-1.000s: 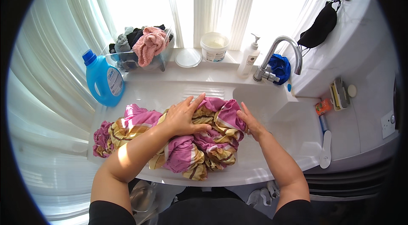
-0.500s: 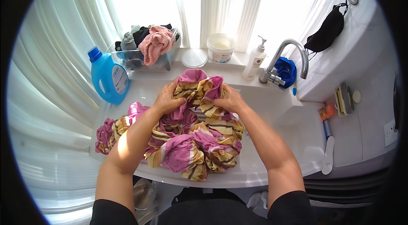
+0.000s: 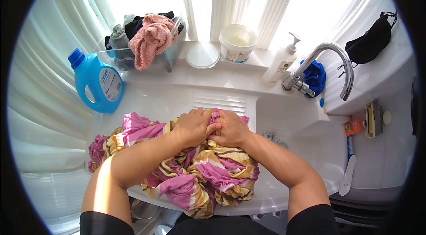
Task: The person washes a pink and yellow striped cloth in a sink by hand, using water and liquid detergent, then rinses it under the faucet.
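"Where is the big cloth (image 3: 228, 170)?"

"It lies in a heap on the flat left part of the white sink (image 3: 151, 95), beside the deep bowl (image 3: 284, 113). Its near side comes down to the front edge."

"Which way does it point?"

"We see it go long from left to right, and it slants a bit toward us on the right. The left end is thin. The right end is fat and bunched up."

"Is it just one?"

"We count one heap. It is so crumpled that we can't tell if it is one piece or more."

"And what do we hold?"

"Our left hand (image 3: 194, 127) and our right hand (image 3: 230, 129) make two. They are close together at the far side of the heap, just below the ridges (image 3: 219, 101). Both have bent fingers that grip the big cloth. Some fingertips are hidden, so we can't tell how tight they squeeze."

"What else can we count?"

"One blue bottle (image 3: 102, 91), one clear bin (image 3: 167, 61) with one fuzzy pink cloth (image 3: 152, 40) on top, one round lid (image 3: 203, 55), one white tub (image 3: 238, 49), one pump bottle (image 3: 280, 66), one tap (image 3: 292, 83) and one black mask (image 3: 370, 42)."
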`<state>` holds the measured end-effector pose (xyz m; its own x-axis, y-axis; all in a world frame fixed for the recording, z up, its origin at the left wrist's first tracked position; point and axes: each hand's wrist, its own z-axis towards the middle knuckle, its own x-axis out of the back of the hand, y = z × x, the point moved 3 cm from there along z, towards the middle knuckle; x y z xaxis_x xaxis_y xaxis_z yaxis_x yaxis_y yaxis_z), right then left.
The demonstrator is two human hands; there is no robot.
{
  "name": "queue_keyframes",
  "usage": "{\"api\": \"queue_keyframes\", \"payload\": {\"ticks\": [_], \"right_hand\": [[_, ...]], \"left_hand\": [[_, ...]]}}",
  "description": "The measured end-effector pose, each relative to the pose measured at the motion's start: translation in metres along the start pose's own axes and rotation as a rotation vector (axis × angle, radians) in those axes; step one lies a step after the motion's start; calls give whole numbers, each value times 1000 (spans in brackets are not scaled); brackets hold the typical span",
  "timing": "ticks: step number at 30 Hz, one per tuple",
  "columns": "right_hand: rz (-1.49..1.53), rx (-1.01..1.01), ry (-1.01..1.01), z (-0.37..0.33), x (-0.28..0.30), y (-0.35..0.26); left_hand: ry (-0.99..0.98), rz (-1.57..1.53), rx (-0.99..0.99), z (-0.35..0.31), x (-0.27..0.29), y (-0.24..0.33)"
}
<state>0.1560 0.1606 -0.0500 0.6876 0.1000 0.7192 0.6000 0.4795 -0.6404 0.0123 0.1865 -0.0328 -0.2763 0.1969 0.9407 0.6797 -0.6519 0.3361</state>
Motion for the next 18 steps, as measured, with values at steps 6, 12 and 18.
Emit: {"api": "queue_keyframes", "payload": {"ticks": [6, 12, 18], "right_hand": [[77, 46, 2, 19, -12, 32], [14, 70, -113, 29, -18, 43], [117, 14, -133, 30, -14, 39]], "left_hand": [[17, -96, 44, 17, -5, -12], [8, -102, 67, 24, -10, -22], [-13, -190, 122, 24, -9, -23]]}}
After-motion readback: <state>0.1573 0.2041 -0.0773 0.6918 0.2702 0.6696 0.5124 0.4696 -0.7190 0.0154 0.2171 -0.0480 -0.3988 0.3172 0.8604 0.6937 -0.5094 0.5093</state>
